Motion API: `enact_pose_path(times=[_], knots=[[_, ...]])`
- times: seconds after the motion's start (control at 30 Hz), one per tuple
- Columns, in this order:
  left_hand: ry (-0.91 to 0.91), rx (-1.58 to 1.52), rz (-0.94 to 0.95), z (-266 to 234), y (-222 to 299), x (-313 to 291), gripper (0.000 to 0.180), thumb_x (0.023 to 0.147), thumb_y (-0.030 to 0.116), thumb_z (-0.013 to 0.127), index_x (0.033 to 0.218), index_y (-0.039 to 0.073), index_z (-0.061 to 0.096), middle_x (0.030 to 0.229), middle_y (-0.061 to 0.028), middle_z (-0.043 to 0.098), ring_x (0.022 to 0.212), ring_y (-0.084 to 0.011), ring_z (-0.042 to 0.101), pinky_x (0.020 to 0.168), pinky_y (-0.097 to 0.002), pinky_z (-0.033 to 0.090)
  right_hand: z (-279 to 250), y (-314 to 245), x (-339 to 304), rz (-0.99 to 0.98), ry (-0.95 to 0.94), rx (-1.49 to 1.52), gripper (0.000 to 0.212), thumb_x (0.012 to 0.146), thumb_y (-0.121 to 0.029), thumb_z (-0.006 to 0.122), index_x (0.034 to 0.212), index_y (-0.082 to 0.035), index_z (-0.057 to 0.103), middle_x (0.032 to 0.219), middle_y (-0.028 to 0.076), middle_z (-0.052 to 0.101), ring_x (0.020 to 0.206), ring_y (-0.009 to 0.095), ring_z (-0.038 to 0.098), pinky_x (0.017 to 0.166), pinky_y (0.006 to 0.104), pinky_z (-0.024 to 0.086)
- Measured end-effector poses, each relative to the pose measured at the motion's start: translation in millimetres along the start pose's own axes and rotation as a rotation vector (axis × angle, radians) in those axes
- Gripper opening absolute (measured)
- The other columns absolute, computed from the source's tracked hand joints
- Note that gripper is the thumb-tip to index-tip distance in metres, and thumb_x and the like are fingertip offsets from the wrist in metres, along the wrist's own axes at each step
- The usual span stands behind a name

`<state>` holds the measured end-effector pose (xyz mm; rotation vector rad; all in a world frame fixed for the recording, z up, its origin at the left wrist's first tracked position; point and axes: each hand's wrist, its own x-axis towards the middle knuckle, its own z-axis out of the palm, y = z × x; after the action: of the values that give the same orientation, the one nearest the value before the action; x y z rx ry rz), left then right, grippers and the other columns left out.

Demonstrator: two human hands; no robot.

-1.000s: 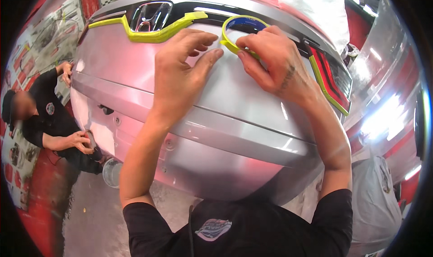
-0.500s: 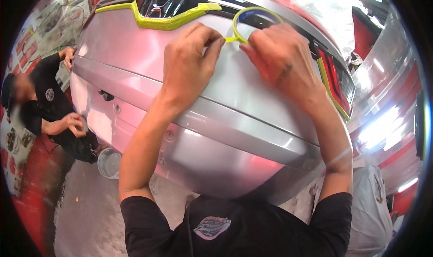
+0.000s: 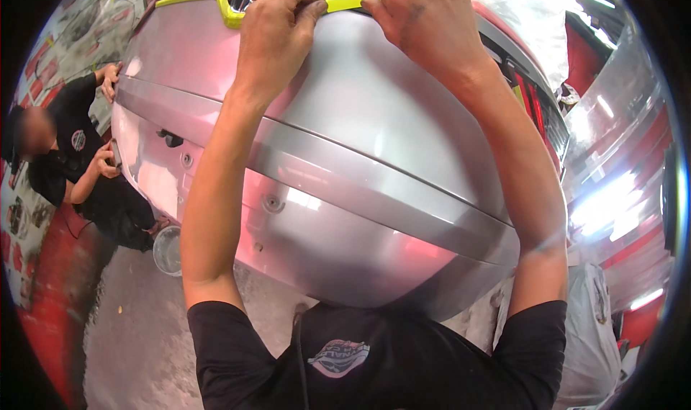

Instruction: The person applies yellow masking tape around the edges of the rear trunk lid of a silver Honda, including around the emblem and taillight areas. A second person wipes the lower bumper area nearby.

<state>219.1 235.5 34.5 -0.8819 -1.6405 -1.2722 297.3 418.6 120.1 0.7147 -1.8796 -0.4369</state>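
A short strip of yellow-green masking tape (image 3: pixel 345 2) stretches between my two hands at the trim edge of a silver car's tailgate (image 3: pixel 353 86). My left hand (image 3: pixel 277 39) pinches the strip's left end, thumb against fingers. Closed around the tape roll is my right hand (image 3: pixel 428 32); only a sliver of the roll shows at the top, the rest lying behind the fingers or beyond the picture. More tape, stuck down along the trim, runs left from my left hand. The badge above is mostly hidden.
A person in black (image 3: pixel 72 136) works at the car's left side, one hand on its edge. Below stands a clear bucket (image 3: pixel 168 251). At right are the red tail light (image 3: pixel 534 107), plastic sheeting (image 3: pixel 619 143) and a grey cover (image 3: pixel 590 338).
Both my hands have moved up and toward the trim, bringing the tape strip against its edge. The other person's lower hand has shifted left and up to the car's side.
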Motion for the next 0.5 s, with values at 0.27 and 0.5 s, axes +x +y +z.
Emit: enact_pose_path(times=[0.27, 0.5], knots=[[0.038, 0.238, 0.119, 4.7, 5.1, 10.1, 0.015, 0.083, 0.009, 0.076, 0.078, -0.002, 0.068, 0.079, -0.0196, 0.068, 0.081, -0.0361, 0.068, 0.075, -0.0440, 0.053, 10.6, -5.9, -4.9, 0.087, -0.069, -0.038, 0.020, 0.085, -0.011, 0.068, 0.067, -0.003, 0.065, 0.059, 0.017, 0.061, 0.056, 0.034, 0.063, 0.058, 0.0446, 0.049], [0.053, 0.162, 0.129, 5.7, 4.7, 24.0, 0.012, 0.083, 0.007, 0.075, 0.081, -0.002, 0.068, 0.080, -0.0195, 0.069, 0.079, -0.0336, 0.068, 0.074, -0.0426, 0.052, -38.2, 4.7, -10.3, 0.249, -0.137, -0.022, 0.021, 0.085, -0.009, 0.071, 0.067, 0.000, 0.064, 0.064, 0.018, 0.062, 0.059, 0.034, 0.064, 0.060, 0.0444, 0.050]])
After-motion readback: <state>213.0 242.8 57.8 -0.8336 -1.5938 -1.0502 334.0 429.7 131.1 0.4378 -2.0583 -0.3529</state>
